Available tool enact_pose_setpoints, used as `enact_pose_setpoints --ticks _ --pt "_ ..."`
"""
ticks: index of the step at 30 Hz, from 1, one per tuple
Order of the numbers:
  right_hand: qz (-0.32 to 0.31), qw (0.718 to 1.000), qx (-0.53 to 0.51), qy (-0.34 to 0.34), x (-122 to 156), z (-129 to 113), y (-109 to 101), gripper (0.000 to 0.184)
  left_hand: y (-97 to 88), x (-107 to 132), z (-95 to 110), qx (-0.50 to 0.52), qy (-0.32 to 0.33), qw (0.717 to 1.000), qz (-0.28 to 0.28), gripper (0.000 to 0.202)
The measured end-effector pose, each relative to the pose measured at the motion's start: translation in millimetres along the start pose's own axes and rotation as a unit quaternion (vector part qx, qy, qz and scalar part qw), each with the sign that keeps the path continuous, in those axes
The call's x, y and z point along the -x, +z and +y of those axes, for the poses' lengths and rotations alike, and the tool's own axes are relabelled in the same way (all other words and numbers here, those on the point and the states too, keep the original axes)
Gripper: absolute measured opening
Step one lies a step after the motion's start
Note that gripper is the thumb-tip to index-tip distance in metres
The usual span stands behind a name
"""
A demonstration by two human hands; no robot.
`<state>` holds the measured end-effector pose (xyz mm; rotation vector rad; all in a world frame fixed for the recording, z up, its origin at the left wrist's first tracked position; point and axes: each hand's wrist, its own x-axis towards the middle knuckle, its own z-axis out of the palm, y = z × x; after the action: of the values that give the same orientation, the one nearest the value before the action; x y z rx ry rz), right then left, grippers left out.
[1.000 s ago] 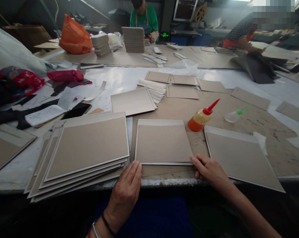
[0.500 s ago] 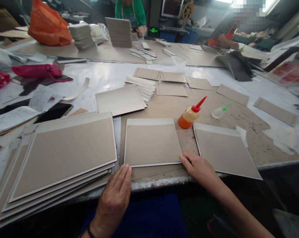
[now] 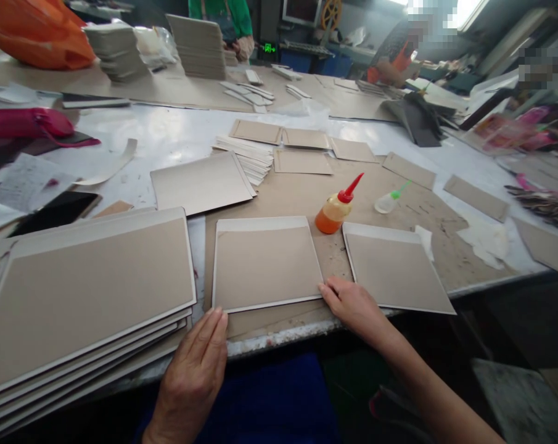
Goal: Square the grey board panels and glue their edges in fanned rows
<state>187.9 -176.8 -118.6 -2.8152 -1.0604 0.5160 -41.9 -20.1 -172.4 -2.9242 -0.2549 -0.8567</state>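
A square grey board with white edging point(image 3: 266, 261) lies flat near the table's front edge. My left hand point(image 3: 196, 370) rests flat at its front left corner, fingers straight and together, holding nothing. My right hand point(image 3: 350, 304) touches the front right corner, fingers loosely curled onto the board's edge. A second edged board point(image 3: 394, 270) lies just right of my right hand. A stack of larger edged boards point(image 3: 84, 302) sits to the left of my left hand.
An orange glue bottle with red nozzle point(image 3: 335, 209) and a small clear bottle with green nozzle point(image 3: 389, 200) stand behind the boards. Loose grey cards point(image 3: 301, 161), a pink pouch point(image 3: 26, 122) and an orange bag point(image 3: 38, 31) lie farther back. Other people work at the far side.
The view has swung right and dipped, so everything slid left in frame. Both hands stay at the front corners of the middle board.
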Motion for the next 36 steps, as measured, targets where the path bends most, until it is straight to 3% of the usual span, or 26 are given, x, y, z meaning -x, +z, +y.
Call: enact_pose_setpoints --ticks 16,28,36 --pt "0.001 1.0 0.004 -0.004 0.9 -1.6 0.3 0.028 1.7 2.2 -1.8 -0.025 0.029 0.999 0.002 0.051" --pt "-0.036 0.999 0.03 -0.015 -7.7 6.2 7.9 0.028 1.2 2.3 2.3 -0.034 -0.034 0.999 0.001 0.041" --pt "-0.033 0.999 0.042 -0.012 -6.8 4.5 6.3 0.029 4.5 4.9 1.1 -0.048 -0.011 0.999 0.006 0.036"
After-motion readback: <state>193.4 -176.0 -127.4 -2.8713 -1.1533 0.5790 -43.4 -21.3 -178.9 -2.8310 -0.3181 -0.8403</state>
